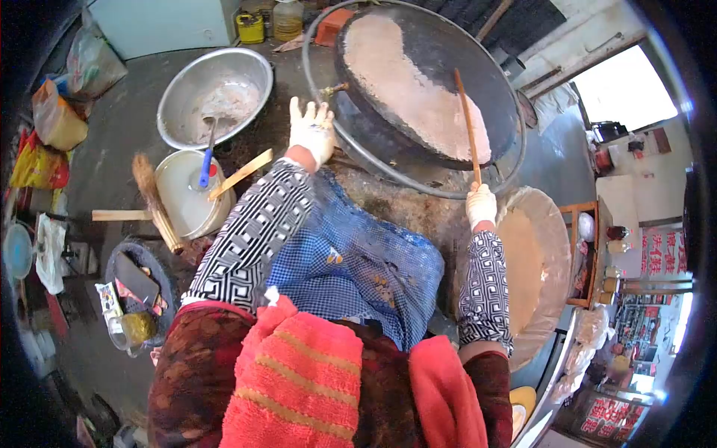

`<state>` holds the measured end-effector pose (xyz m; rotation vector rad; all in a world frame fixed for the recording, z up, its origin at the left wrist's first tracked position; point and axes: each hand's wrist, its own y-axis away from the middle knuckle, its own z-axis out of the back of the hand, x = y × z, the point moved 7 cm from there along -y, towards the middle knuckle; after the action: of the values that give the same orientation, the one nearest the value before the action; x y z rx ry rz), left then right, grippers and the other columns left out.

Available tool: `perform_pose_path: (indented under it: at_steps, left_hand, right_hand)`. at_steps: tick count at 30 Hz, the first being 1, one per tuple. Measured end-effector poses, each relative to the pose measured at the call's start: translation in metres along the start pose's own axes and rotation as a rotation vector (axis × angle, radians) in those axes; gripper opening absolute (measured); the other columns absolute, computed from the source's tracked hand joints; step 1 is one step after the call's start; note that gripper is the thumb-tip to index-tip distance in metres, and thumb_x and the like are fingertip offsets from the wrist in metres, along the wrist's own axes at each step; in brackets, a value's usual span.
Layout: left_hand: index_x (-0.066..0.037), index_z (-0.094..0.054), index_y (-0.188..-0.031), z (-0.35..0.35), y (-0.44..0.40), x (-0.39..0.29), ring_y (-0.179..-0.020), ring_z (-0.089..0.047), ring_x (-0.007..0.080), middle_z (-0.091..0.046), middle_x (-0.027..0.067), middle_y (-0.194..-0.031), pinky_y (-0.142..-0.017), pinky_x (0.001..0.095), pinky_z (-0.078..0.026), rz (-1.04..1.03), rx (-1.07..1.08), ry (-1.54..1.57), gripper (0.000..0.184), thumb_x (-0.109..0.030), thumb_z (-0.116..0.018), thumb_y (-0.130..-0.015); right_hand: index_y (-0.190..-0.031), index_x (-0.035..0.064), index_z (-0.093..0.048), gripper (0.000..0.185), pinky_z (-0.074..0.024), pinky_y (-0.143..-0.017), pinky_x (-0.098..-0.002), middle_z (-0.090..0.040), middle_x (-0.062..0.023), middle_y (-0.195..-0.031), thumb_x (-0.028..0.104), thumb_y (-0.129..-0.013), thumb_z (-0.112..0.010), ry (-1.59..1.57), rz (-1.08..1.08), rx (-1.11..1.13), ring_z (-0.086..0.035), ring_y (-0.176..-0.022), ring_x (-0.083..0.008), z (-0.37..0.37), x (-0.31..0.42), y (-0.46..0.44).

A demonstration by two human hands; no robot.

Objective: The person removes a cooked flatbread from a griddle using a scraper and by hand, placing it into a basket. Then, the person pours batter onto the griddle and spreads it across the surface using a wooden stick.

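Note:
My right hand point(480, 207), in a pale glove, is wrapped round a long thin wooden stick point(468, 123). The stick reaches across a big round black griddle point(452, 48), over a broad curved band of pale batter point(399, 82) that covers part of it. My left hand point(312, 134), also gloved, has its fingers spread beside the metal hoop point(305, 63) that runs round the griddle. Whether it touches the hoop I cannot tell. A blue checked cloth point(351, 261) lies over my lap.
Left of me stand a metal basin point(261, 63) and a white bucket point(168, 175) with a blue-handled tool point(205, 168) and a wooden slat point(243, 173). A brush point(153, 198) leans beside it. To my right is a plastic-lined round tub point(556, 257) holding beige material.

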<state>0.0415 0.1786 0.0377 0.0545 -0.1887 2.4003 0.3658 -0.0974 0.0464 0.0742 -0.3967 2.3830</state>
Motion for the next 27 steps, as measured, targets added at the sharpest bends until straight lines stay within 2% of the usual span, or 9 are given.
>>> perform_pose_path:
  at_steps: [5, 7, 9, 18, 20, 22, 24, 26, 27]
  left_hand:
    - [-0.006, -0.063, -0.104, 0.049, 0.028, -0.063, -0.119, -0.048, 0.0266, -0.059, 0.0102, -0.113, -0.106, 0.0626, -0.018, -0.139, -0.15, 0.224, 0.034, -0.027, -0.06, -0.077]
    - [-0.004, -0.06, -0.115, 0.034, 0.047, -0.104, -0.125, -0.046, 0.0284, -0.058, 0.0132, -0.123, -0.111, 0.064, -0.014, -0.245, -0.004, 0.175, 0.046, -0.029, -0.06, -0.078]
    - [0.001, -0.06, -0.118, 0.013, 0.063, -0.114, -0.127, -0.045, 0.031, -0.057, 0.0167, -0.126, -0.112, 0.0649, -0.013, -0.221, -0.329, 0.084, 0.046, -0.027, -0.057, -0.081]
    - [0.004, -0.052, -0.126, 0.008, 0.055, -0.094, -0.129, -0.046, 0.0323, -0.053, 0.0199, -0.135, -0.114, 0.0588, -0.016, -0.282, -0.285, 0.132, 0.04, -0.003, -0.036, -0.089]
    - [0.003, -0.05, -0.132, 0.004, 0.049, -0.084, -0.134, -0.041, 0.0308, -0.05, 0.0198, -0.138, -0.113, 0.0602, -0.008, -0.272, -0.173, 0.069, 0.063, -0.029, -0.059, -0.078]
    - [-0.004, -0.056, -0.124, 0.017, 0.049, -0.073, -0.123, -0.05, 0.0279, -0.057, 0.0144, -0.129, -0.109, 0.0573, -0.018, -0.307, -0.228, 0.137, 0.057, -0.034, -0.059, -0.076]
    - [-0.007, -0.058, -0.121, 0.012, 0.053, -0.069, -0.12, -0.05, 0.0243, -0.058, 0.0104, -0.125, -0.11, 0.0544, -0.019, -0.342, -0.261, 0.303, 0.049, -0.038, -0.056, -0.083]
    - [-0.01, -0.06, -0.117, -0.059, 0.046, -0.038, -0.117, -0.051, 0.0207, -0.059, 0.0063, -0.121, -0.111, 0.0515, -0.019, -0.306, -0.254, 0.764, 0.043, -0.042, -0.052, -0.09]
    - [-0.009, -0.057, -0.122, -0.044, 0.041, -0.051, -0.124, -0.046, 0.0214, -0.056, 0.0075, -0.128, -0.113, 0.0539, -0.014, -0.294, -0.219, 0.512, 0.045, -0.041, -0.051, -0.09]
  right_hand:
    - [-0.087, 0.0029, -0.055, 0.037, -0.0483, -0.071, -0.054, -0.064, -0.0273, -0.08, 0.036, -0.098, -0.044, 0.124, 0.014, 0.191, -0.062, -0.079, -0.0468, 0.001, 0.044, 0.019]
    - [-0.086, 0.0033, -0.056, 0.036, -0.0481, -0.072, -0.054, -0.064, -0.0279, -0.082, 0.036, -0.097, -0.045, -0.168, -0.05, 0.126, -0.062, -0.081, -0.0471, -0.009, 0.008, 0.009]
    - [-0.086, 0.0039, -0.056, 0.034, -0.0484, -0.071, -0.0534, -0.064, -0.0275, -0.084, 0.035, -0.097, -0.046, 0.107, -0.099, 0.107, -0.062, -0.081, -0.0461, 0.006, 0.016, -0.004]
    - [-0.094, 0.0048, -0.059, 0.027, -0.0507, -0.073, -0.0505, -0.065, -0.0239, -0.083, 0.03, -0.093, -0.05, 0.062, -0.034, 0.093, -0.064, -0.082, -0.0411, 0.004, 0.013, -0.002]
    - [-0.096, 0.0065, -0.06, 0.023, -0.0528, -0.068, -0.0475, -0.066, -0.0211, -0.081, 0.027, -0.092, -0.051, 0.047, 0.058, 0.174, -0.066, -0.079, -0.0366, 0.014, 0.052, 0.008]
    - [-0.096, 0.0082, -0.062, 0.018, -0.0543, -0.065, -0.045, -0.067, -0.0154, -0.079, 0.023, -0.089, -0.054, 0.037, 0.12, 0.289, -0.068, -0.074, -0.0327, 0.009, 0.065, 0.029]
    - [-0.086, 0.0126, -0.067, 0.018, -0.0546, -0.064, -0.0443, -0.068, -0.0128, -0.081, 0.026, -0.087, -0.054, 0.064, -0.077, 0.084, -0.069, -0.075, -0.0316, 0.0, 0.03, 0.03]
    - [-0.082, 0.0078, -0.068, 0.022, -0.0547, -0.068, -0.0432, -0.069, -0.0163, -0.081, 0.023, -0.086, -0.053, -0.094, -0.142, 0.162, -0.068, -0.074, -0.0323, 0.044, 0.035, 0.026]
    - [-0.083, 0.0084, -0.068, 0.02, -0.0545, -0.07, -0.0434, -0.069, -0.0157, -0.082, 0.021, -0.086, -0.053, -0.186, -0.125, 0.077, -0.068, -0.076, -0.032, 0.021, 0.03, 0.014]
